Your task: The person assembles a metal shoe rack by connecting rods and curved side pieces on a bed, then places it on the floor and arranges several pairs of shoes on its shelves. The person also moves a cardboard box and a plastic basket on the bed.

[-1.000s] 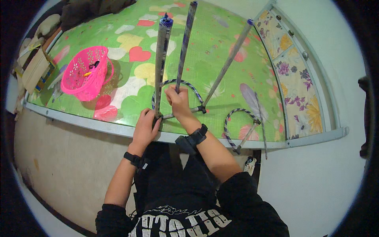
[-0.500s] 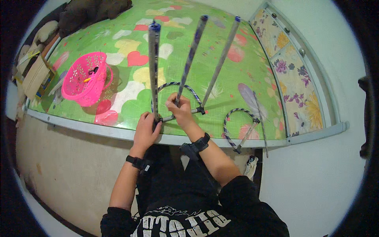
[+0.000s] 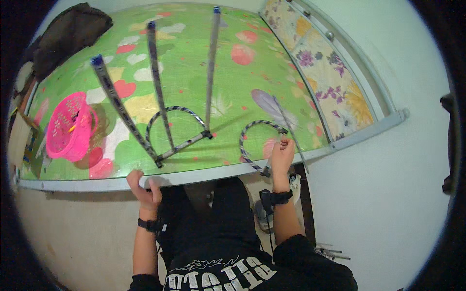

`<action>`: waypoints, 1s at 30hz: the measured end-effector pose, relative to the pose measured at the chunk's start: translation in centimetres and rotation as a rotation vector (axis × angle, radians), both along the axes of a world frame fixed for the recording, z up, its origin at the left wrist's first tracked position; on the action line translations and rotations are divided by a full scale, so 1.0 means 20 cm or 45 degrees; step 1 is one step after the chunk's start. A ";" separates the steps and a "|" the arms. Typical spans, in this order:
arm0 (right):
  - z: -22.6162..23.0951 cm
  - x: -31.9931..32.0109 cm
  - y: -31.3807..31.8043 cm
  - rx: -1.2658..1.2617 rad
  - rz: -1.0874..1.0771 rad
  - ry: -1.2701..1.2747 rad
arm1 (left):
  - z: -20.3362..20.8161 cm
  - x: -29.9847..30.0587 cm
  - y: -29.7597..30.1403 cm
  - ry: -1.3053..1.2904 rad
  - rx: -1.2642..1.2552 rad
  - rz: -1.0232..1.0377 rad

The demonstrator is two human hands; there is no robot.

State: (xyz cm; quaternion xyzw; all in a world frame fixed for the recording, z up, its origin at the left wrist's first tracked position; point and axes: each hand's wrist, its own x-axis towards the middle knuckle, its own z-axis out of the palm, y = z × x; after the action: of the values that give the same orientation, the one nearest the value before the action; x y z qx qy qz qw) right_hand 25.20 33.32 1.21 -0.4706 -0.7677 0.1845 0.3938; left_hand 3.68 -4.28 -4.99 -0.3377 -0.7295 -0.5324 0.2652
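Observation:
My right hand is closed over the straight bar of a loose D-shaped frame piece, which has a dark-and-white striped curve and black connectors. My fingers hide part of that bar. At the table's front edge, my left hand is empty, thumb and fingers apart. Beyond it, a similar D-shaped base with three tall striped tubes stands upright on the table. The tubes end in blue tips, and neither hand touches this assembly. One thin grey rod lies just right of my right hand.
A pink openwork basket with small items inside stands at the left. Behind it lies a dark brown bag-like thing. The green patterned tabletop has a raised flowered panel along its right side. Several thin rods lie low at the right.
Both hands have left the three-tube assembly, which stands on its own. My right hand has moved right to the loose D-shaped piece; my left has drawn back to the table edge. The view has shifted.

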 end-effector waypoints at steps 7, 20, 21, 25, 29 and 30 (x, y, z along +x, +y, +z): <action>-0.11 0.24 0.25 -0.259 -0.096 -0.502 | 0.12 0.31 0.21 -0.040 -0.249 -0.506; -0.35 0.71 0.92 -0.166 -0.071 -0.782 | 0.01 0.27 0.18 -0.218 0.021 -0.130; -0.34 0.72 0.91 -0.139 -0.062 -0.606 | 0.02 0.26 0.16 -0.114 0.040 -0.097; -0.07 0.57 0.71 -0.261 -0.033 0.316 | 0.20 0.17 0.09 -0.114 0.098 0.168; 0.36 0.24 0.27 -0.709 0.385 1.170 | 0.58 -0.02 0.06 -0.349 0.076 0.090; 0.44 0.13 0.17 -0.602 0.448 1.161 | 0.69 -0.07 0.07 -0.389 0.068 0.041</action>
State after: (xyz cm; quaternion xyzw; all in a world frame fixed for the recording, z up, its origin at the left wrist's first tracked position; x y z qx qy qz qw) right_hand 27.74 36.82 9.95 -0.2832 -0.5239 0.6007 0.5334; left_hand 2.27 -2.87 8.71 -0.2339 -0.7523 -0.5925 0.1682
